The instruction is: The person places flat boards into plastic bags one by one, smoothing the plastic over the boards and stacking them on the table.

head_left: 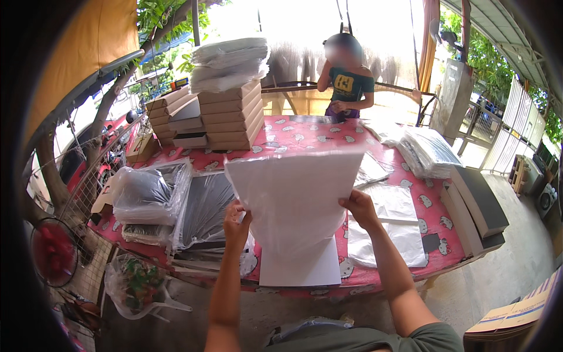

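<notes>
A large, thin white sheet (293, 199), slightly see-through toward its lower end, is held up over the table in front of me. My left hand (236, 226) pinches its left edge with curled fingers. On the opposite edge, my right hand (359, 209) grips it with the thumb on the near face. Below the sheet lies a flat white board (299, 271) at the table's front edge, its upper part covered from view. Beside my right forearm are flat white plastic bags (387, 240). Black panels in clear plastic (202, 205) lie left of my left hand.
The table has a pink patterned cover (293, 134). Brown boxes (231, 114) topped with plastic-wrapped packs (229, 61) rise at the back left. Wrapped stacks (428, 152) and long dark boxes (478, 202) line the right. Another person (349, 88) stands across the table. A fan (54, 252) is at left.
</notes>
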`<act>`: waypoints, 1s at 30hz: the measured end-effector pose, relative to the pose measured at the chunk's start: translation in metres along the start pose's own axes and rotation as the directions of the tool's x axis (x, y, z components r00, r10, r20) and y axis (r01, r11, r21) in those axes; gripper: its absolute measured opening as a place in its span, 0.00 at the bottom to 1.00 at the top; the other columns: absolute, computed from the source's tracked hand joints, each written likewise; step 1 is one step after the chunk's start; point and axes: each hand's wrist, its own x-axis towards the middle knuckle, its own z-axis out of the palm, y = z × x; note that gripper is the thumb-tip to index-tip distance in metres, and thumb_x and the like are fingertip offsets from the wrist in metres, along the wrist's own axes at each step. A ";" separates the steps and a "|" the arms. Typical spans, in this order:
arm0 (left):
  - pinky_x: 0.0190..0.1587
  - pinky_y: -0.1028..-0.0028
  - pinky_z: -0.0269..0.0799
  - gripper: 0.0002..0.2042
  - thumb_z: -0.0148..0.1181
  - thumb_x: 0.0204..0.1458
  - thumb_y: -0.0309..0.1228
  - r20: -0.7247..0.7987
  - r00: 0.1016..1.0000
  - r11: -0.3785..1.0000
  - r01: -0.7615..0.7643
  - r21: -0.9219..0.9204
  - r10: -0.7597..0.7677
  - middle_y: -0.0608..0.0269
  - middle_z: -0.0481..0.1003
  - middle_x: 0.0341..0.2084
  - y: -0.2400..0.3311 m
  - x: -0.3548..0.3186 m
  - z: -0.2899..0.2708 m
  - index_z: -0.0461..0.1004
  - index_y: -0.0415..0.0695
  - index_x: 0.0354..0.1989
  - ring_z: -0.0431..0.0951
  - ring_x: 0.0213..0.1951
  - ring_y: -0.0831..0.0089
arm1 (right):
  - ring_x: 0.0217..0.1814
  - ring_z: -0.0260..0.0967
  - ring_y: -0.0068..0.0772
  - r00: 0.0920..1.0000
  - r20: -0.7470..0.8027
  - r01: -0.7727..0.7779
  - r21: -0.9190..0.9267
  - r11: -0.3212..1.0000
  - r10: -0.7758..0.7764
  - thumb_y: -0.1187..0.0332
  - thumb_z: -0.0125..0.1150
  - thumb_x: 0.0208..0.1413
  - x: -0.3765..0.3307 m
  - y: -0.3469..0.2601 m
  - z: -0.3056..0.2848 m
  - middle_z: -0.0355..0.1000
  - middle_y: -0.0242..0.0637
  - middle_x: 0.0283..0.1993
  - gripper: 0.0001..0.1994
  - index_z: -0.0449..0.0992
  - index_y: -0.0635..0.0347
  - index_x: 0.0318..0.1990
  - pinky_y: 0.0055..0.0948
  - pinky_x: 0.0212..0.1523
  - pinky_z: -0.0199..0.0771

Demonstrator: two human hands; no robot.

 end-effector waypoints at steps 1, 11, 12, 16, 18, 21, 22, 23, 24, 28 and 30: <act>0.26 0.84 0.59 0.06 0.50 0.52 0.32 0.063 0.981 0.949 0.192 -0.248 -0.182 0.74 0.65 0.22 0.017 0.003 0.007 0.68 0.43 0.32 0.62 0.24 0.87 | 0.34 0.66 0.19 0.999 -0.032 0.026 -0.041 0.999 -0.027 0.71 0.59 0.46 0.005 -0.001 0.001 0.71 0.33 0.30 0.10 0.72 0.66 0.36 0.21 0.37 0.66; 0.34 0.78 0.64 0.19 0.52 0.48 0.25 0.179 0.811 0.769 0.585 -0.258 -0.557 0.66 0.69 0.30 0.049 -0.071 -0.012 0.60 0.40 0.49 0.67 0.32 0.79 | 0.16 0.54 0.15 0.909 -0.014 -0.415 -0.103 0.904 0.416 0.69 0.56 0.46 -0.046 0.019 -0.002 0.62 0.27 0.20 0.09 0.69 0.68 0.28 0.19 0.15 0.51; 0.40 0.79 0.64 0.22 0.51 0.48 0.22 0.222 0.811 0.752 0.586 -0.303 -0.542 0.65 0.68 0.36 0.038 -0.091 -0.020 0.56 0.40 0.54 0.67 0.37 0.79 | 0.19 0.56 0.16 0.905 0.050 -0.422 -0.004 0.906 0.422 0.71 0.54 0.46 -0.056 0.023 0.014 0.64 0.28 0.22 0.09 0.69 0.69 0.32 0.18 0.18 0.54; 0.47 0.80 0.60 0.27 0.48 0.48 0.17 0.248 0.818 0.646 0.566 -0.513 -0.519 0.61 0.65 0.44 0.097 -0.154 -0.055 0.51 0.45 0.57 0.65 0.46 0.77 | 0.27 0.64 0.20 0.920 0.235 -0.353 0.144 0.924 0.315 0.76 0.49 0.48 -0.105 0.008 0.038 0.67 0.33 0.30 0.15 0.65 0.69 0.45 0.18 0.30 0.63; 0.47 0.79 0.60 0.27 0.47 0.48 0.16 0.210 0.821 0.678 0.560 -0.477 -0.530 0.60 0.64 0.46 0.137 -0.181 -0.069 0.51 0.46 0.58 0.64 0.48 0.77 | 0.29 0.65 0.22 0.876 0.249 -0.469 0.232 0.852 0.414 0.77 0.49 0.47 -0.136 -0.019 0.047 0.68 0.37 0.32 0.16 0.65 0.69 0.46 0.20 0.34 0.65; 0.47 0.79 0.60 0.27 0.47 0.49 0.17 0.157 0.783 0.704 0.612 -0.360 -0.601 0.60 0.62 0.48 0.175 -0.223 -0.075 0.50 0.46 0.58 0.63 0.49 0.76 | 0.36 0.67 0.29 0.809 0.413 -0.539 0.241 0.807 0.417 0.79 0.48 0.45 -0.166 -0.030 0.033 0.70 0.40 0.38 0.20 0.63 0.67 0.50 0.24 0.37 0.66; 0.48 0.78 0.60 0.27 0.47 0.49 0.17 0.125 0.759 0.698 0.641 -0.319 -0.639 0.60 0.61 0.49 0.183 -0.245 -0.075 0.49 0.45 0.59 0.63 0.50 0.76 | 0.29 0.68 0.33 0.781 0.358 -0.541 -0.020 0.841 0.512 0.71 0.57 0.48 -0.169 -0.012 0.014 0.71 0.46 0.36 0.27 0.56 0.67 0.55 0.28 0.28 0.69; 0.49 0.78 0.60 0.27 0.47 0.50 0.18 0.096 0.727 0.683 0.675 -0.278 -0.680 0.60 0.59 0.50 0.193 -0.262 -0.073 0.48 0.45 0.59 0.62 0.51 0.75 | 0.29 0.68 0.33 0.748 0.454 -0.526 -0.039 0.850 0.484 0.71 0.58 0.47 -0.168 -0.009 0.011 0.70 0.46 0.37 0.29 0.53 0.67 0.57 0.27 0.27 0.68; 0.50 0.78 0.59 0.29 0.49 0.49 0.18 0.041 0.695 0.648 0.688 -0.326 -0.718 0.60 0.58 0.51 0.205 -0.276 -0.068 0.47 0.46 0.59 0.61 0.52 0.74 | 0.29 0.67 0.32 0.704 0.549 -0.508 -0.056 0.859 0.452 0.71 0.58 0.47 -0.166 -0.009 0.008 0.70 0.45 0.38 0.32 0.49 0.68 0.58 0.26 0.26 0.67; 0.54 0.74 0.54 0.36 0.57 0.45 0.22 -0.228 0.708 0.727 0.559 -0.398 -0.669 0.60 0.54 0.53 0.263 -0.318 -0.040 0.42 0.47 0.61 0.55 0.55 0.71 | 0.34 0.63 0.26 0.499 0.724 -0.500 -0.208 0.841 0.476 0.74 0.59 0.46 -0.164 -0.005 -0.004 0.66 0.40 0.39 0.34 0.47 0.70 0.59 0.22 0.31 0.65; 0.58 0.71 0.47 0.44 0.65 0.37 0.26 -0.211 0.747 0.775 0.590 -0.227 -0.631 0.59 0.48 0.56 0.304 -0.322 -0.037 0.39 0.47 0.61 0.48 0.59 0.69 | 0.33 0.60 0.21 0.489 0.779 -0.541 -0.082 0.837 0.392 0.76 0.58 0.46 -0.169 -0.015 0.008 0.64 0.33 0.33 0.33 0.48 0.71 0.58 0.21 0.34 0.63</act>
